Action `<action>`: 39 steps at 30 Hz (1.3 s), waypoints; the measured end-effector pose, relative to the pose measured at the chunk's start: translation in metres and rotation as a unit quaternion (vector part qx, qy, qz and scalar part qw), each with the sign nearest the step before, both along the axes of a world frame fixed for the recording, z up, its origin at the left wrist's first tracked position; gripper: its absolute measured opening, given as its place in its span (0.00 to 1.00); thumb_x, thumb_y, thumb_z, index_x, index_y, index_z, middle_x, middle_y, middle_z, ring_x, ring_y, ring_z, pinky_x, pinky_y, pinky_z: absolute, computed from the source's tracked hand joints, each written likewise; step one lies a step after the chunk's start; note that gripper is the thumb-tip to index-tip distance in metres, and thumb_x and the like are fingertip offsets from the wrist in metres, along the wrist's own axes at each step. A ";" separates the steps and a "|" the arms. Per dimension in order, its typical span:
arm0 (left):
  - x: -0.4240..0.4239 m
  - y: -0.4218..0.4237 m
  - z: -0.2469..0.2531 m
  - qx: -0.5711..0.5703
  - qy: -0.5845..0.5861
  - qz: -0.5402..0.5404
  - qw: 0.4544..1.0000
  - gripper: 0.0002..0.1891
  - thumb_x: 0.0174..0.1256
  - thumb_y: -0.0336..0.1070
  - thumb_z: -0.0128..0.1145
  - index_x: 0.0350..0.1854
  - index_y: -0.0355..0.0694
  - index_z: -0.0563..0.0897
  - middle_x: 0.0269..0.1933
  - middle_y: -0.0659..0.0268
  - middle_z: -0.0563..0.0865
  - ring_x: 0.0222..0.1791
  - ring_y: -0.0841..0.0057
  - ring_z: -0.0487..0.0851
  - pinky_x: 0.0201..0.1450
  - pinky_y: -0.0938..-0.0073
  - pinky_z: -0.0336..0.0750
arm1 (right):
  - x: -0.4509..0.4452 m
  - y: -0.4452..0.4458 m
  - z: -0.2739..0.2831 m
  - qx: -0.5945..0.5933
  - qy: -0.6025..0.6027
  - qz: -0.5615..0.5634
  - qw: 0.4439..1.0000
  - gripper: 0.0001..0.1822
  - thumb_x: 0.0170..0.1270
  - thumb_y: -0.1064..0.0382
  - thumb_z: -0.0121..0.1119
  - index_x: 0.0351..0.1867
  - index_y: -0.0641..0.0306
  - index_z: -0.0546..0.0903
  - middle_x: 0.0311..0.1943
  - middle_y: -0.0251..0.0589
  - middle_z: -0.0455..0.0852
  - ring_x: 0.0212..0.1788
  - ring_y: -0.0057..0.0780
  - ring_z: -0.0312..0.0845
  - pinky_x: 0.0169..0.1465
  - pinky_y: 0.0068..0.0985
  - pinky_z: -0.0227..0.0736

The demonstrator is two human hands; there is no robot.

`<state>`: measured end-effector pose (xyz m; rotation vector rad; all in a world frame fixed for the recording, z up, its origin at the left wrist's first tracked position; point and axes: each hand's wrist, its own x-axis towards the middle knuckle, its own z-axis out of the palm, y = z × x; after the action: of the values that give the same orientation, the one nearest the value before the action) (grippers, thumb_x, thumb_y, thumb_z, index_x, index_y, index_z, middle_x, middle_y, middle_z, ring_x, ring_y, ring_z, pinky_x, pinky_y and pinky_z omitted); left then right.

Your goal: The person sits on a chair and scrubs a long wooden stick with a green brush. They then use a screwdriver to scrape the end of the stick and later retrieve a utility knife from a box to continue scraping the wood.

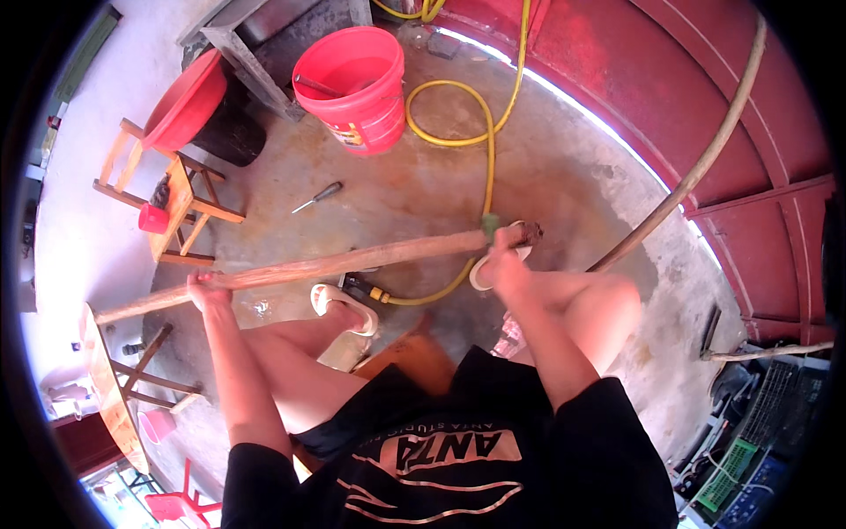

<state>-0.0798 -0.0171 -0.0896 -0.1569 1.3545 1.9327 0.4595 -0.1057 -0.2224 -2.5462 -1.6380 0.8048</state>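
Note:
A long peeled wooden pole [344, 262] slants across in front of my legs. My left hand [210, 289] is closed around it towards its thinner left end. My right hand [509, 264], blurred, is at the thick right end and holds a small green pad [490, 227] against the wood. The dark, rough tip [532, 232] of the pole sticks out past this hand. Below the pole, between my sandalled feet, a black hose fitting [357, 285] with a yellow connector [379, 295] lies on the wet floor.
A screwdriver [318, 196] lies on the concrete. Beyond it stand a red bucket [370, 122], a red basin [182, 106] and a small wooden chair [177, 202]. A yellow hose [490, 165] loops across the floor. Another pole [694, 172] leans by the red door [747, 152]; crates [727, 473] stand lower right.

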 end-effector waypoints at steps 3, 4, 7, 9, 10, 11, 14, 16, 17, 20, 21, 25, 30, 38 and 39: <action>0.005 -0.001 0.007 0.038 0.016 -0.058 0.997 0.13 0.62 0.34 0.49 0.19 0.49 0.63 0.17 0.76 0.65 0.18 0.81 0.66 0.28 0.75 0.66 | 0.018 -0.012 0.034 0.006 0.108 0.160 0.981 0.27 0.66 0.49 0.47 0.60 0.64 0.66 0.37 0.55 0.83 0.41 0.50 0.80 0.44 0.40 0.74; 0.013 0.004 0.006 0.046 0.001 -0.065 0.997 0.13 0.61 0.33 0.50 0.19 0.48 0.63 0.16 0.76 0.65 0.17 0.81 0.65 0.27 0.76 0.66 | 0.050 -0.023 0.007 0.018 0.223 0.091 0.970 0.28 0.64 0.46 0.48 0.58 0.63 0.68 0.37 0.53 0.83 0.41 0.49 0.79 0.44 0.40 0.73; -0.006 -0.001 0.007 0.085 0.001 -0.093 0.992 0.13 0.60 0.32 0.50 0.19 0.48 0.64 0.17 0.76 0.65 0.17 0.81 0.65 0.27 0.76 0.66 | 0.049 -0.006 0.080 -0.083 0.087 0.113 0.986 0.28 0.55 0.46 0.57 0.51 0.66 0.73 0.41 0.54 0.82 0.45 0.47 0.78 0.48 0.37 0.71; -0.002 0.002 0.006 0.098 -0.007 -0.105 0.990 0.12 0.59 0.31 0.50 0.19 0.47 0.64 0.17 0.76 0.65 0.17 0.82 0.65 0.27 0.77 0.66 | 0.052 -0.005 0.085 -0.104 0.070 0.134 0.983 0.28 0.53 0.48 0.58 0.50 0.67 0.74 0.42 0.55 0.82 0.46 0.47 0.78 0.49 0.37 0.71; 0.001 0.004 0.004 0.104 -0.013 -0.115 0.988 0.12 0.59 0.31 0.50 0.19 0.47 0.64 0.17 0.76 0.65 0.17 0.82 0.65 0.26 0.77 0.67 | 0.048 -0.001 0.060 -0.154 0.120 0.130 0.972 0.27 0.55 0.50 0.58 0.50 0.69 0.74 0.45 0.56 0.81 0.48 0.46 0.78 0.49 0.36 0.71; 0.003 0.007 0.002 0.110 -0.019 -0.125 0.986 0.12 0.59 0.31 0.50 0.20 0.47 0.65 0.17 0.76 0.65 0.16 0.82 0.64 0.26 0.77 0.67 | 0.050 -0.006 0.041 -0.098 0.191 0.111 0.970 0.26 0.55 0.50 0.58 0.50 0.69 0.75 0.45 0.56 0.81 0.48 0.46 0.78 0.49 0.36 0.71; 0.000 0.002 0.007 0.099 -0.012 -0.112 0.989 0.12 0.60 0.31 0.50 0.19 0.46 0.65 0.17 0.76 0.65 0.16 0.82 0.64 0.26 0.77 0.67 | 0.055 -0.007 0.033 -0.023 0.266 0.125 0.955 0.23 0.58 0.49 0.60 0.45 0.68 0.79 0.41 0.54 0.82 0.46 0.43 0.79 0.46 0.31 0.73; -0.004 -0.005 0.012 0.105 -0.014 -0.112 0.988 0.12 0.60 0.31 0.51 0.19 0.47 0.65 0.17 0.76 0.64 0.16 0.82 0.64 0.26 0.77 0.67 | 0.063 0.011 0.077 -0.135 0.163 0.112 0.971 0.21 0.59 0.50 0.59 0.43 0.67 0.80 0.39 0.53 0.82 0.44 0.43 0.80 0.45 0.31 0.73; 0.000 -0.002 0.008 0.111 -0.026 -0.118 0.986 0.12 0.60 0.31 0.51 0.19 0.47 0.65 0.16 0.76 0.64 0.16 0.82 0.64 0.26 0.77 0.67 | 0.064 0.012 0.084 -0.127 0.156 0.122 0.972 0.20 0.58 0.51 0.60 0.43 0.66 0.80 0.38 0.52 0.83 0.42 0.42 0.80 0.44 0.31 0.73; -0.003 0.005 -0.003 0.115 -0.044 -0.125 0.985 0.12 0.59 0.30 0.51 0.19 0.47 0.64 0.16 0.76 0.64 0.16 0.82 0.64 0.26 0.77 0.67 | 0.059 0.016 0.044 -0.082 0.151 0.193 0.966 0.18 0.57 0.53 0.62 0.44 0.64 0.80 0.35 0.51 0.83 0.40 0.40 0.81 0.42 0.31 0.73; -0.003 0.004 0.001 0.108 -0.034 -0.114 0.987 0.13 0.59 0.30 0.51 0.19 0.47 0.64 0.16 0.76 0.64 0.16 0.82 0.64 0.26 0.77 0.66 | 0.039 0.022 0.037 -0.053 0.155 0.244 0.956 0.19 0.56 0.53 0.62 0.44 0.63 0.80 0.35 0.51 0.83 0.40 0.39 0.81 0.41 0.32 0.73; 0.002 0.002 0.010 0.090 -0.014 -0.085 0.992 0.13 0.59 0.30 0.52 0.19 0.47 0.63 0.16 0.75 0.64 0.16 0.82 0.64 0.25 0.76 0.66 | 0.044 0.013 0.051 -0.102 0.351 0.132 0.921 0.19 0.57 0.53 0.60 0.44 0.66 0.78 0.34 0.51 0.82 0.40 0.43 0.80 0.43 0.33 0.73; 0.013 0.016 0.007 0.083 -0.003 -0.071 0.994 0.13 0.58 0.31 0.53 0.19 0.46 0.64 0.16 0.75 0.63 0.16 0.81 0.63 0.25 0.75 0.64 | 0.003 -0.023 0.004 0.030 0.151 0.059 0.986 0.29 0.65 0.58 0.49 0.67 0.59 0.57 0.28 0.55 0.82 0.29 0.49 0.80 0.35 0.42 0.73; 0.018 0.012 0.007 0.069 0.015 -0.047 0.996 0.12 0.57 0.30 0.50 0.18 0.46 0.64 0.17 0.75 0.63 0.17 0.81 0.63 0.26 0.76 0.61 | -0.009 -0.019 -0.008 0.109 0.162 0.094 0.976 0.27 0.69 0.56 0.42 0.69 0.50 0.58 0.28 0.59 0.82 0.29 0.49 0.81 0.34 0.46 0.74; 0.021 0.013 0.006 0.070 0.012 -0.050 0.996 0.12 0.57 0.30 0.50 0.18 0.46 0.64 0.17 0.75 0.63 0.17 0.81 0.63 0.26 0.76 0.61 | 0.010 -0.018 -0.022 0.080 0.168 0.074 0.980 0.26 0.68 0.57 0.42 0.68 0.52 0.59 0.29 0.59 0.82 0.30 0.50 0.81 0.35 0.46 0.74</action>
<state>-0.0585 -0.0037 -0.0839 0.0022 1.2151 1.9424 0.4696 -0.1234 -0.2449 -2.0656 -1.7121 1.0019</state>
